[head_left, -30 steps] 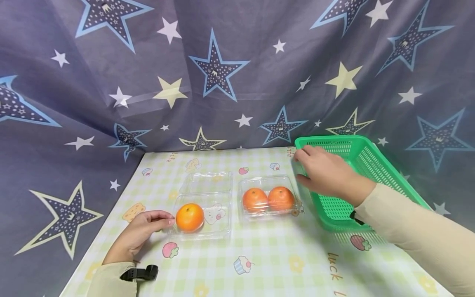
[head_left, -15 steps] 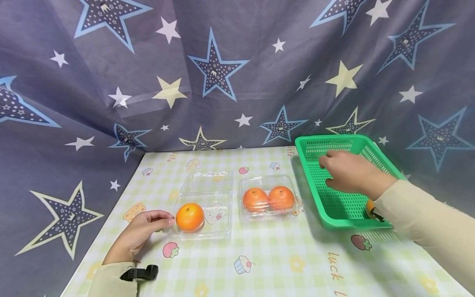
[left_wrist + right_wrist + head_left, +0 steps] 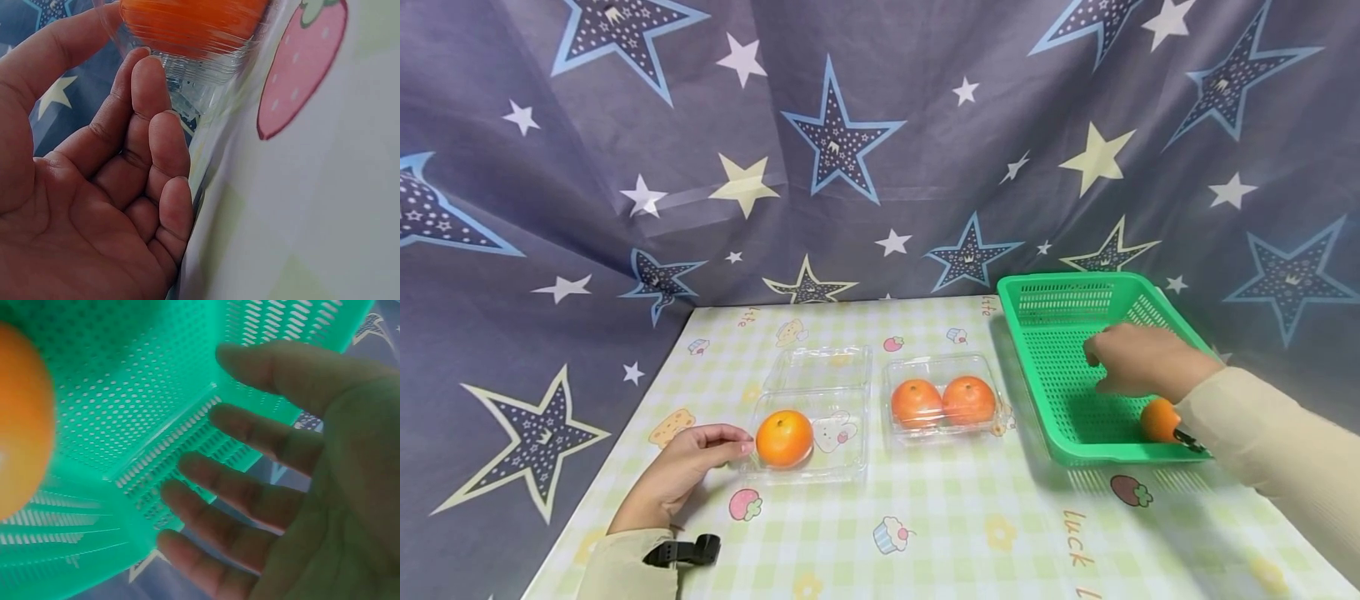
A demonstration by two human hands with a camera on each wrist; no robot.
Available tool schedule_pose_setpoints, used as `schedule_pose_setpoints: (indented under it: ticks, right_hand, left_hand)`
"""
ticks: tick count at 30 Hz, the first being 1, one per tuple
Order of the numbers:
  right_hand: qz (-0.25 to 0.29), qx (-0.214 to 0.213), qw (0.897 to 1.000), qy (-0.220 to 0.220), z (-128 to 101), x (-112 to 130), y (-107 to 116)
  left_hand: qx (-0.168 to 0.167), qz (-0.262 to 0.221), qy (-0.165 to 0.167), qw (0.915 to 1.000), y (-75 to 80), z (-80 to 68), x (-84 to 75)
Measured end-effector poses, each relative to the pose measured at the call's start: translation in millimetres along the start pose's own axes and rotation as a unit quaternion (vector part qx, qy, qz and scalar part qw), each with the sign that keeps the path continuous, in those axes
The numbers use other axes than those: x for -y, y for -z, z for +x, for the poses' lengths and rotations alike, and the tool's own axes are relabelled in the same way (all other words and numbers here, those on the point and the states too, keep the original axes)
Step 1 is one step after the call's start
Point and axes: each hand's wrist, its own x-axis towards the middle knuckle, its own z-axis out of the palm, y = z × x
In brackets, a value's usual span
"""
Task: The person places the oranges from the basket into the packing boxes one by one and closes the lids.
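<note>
Well left of the green basket (image 3: 1105, 453), the left hand (image 3: 688, 468) touches an open container (image 3: 842, 454), whether pinching I cannot tell. The basket runs lengthwise away, an orange (image 3: 1159, 420) in its near end, partly behind the right sleeve (image 3: 1262, 433). Left of the basket stands a closed container (image 3: 943, 368); above its mesh floor, the right hand (image 3: 1138, 360) spreads loosely, empty.

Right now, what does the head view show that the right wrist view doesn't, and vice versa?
Only the head view shows the left hand at an open clear container with one orange, a second clear container with two oranges, and the checked tablecloth. Only the right wrist view shows the palm side of the right hand, its fingers apart and holding nothing. Both show the green basket, the orange inside it, the right hand and the star-print curtain.
</note>
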Motion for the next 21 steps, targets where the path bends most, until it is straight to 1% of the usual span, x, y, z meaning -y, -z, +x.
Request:
schedule_pose_setpoints:
  ticks: [3,10,17,21]
  right_hand:
    - [0.021,0.023,0.999,-0.002,-2.1,-5.0,-2.2]
    - [0.067,0.058,0.996,-0.002,-5.5,-12.3,-6.5]
    - [0.069,0.090,0.994,-0.009,-7.1,-20.0,-9.0]
    - [0.076,0.104,0.991,-0.020,-12.7,-23.4,-7.2]
  left_hand:
    - [0.002,-0.001,-0.003,1.0000,0.6,0.2,0.4]
    - [0.002,-0.003,-0.004,1.0000,1.4,0.0,0.7]
    - [0.000,-0.001,-0.005,1.0000,0.8,-1.7,0.4]
    - [0.000,-0.003,-0.006,1.0000,0.9,-1.0,0.4]
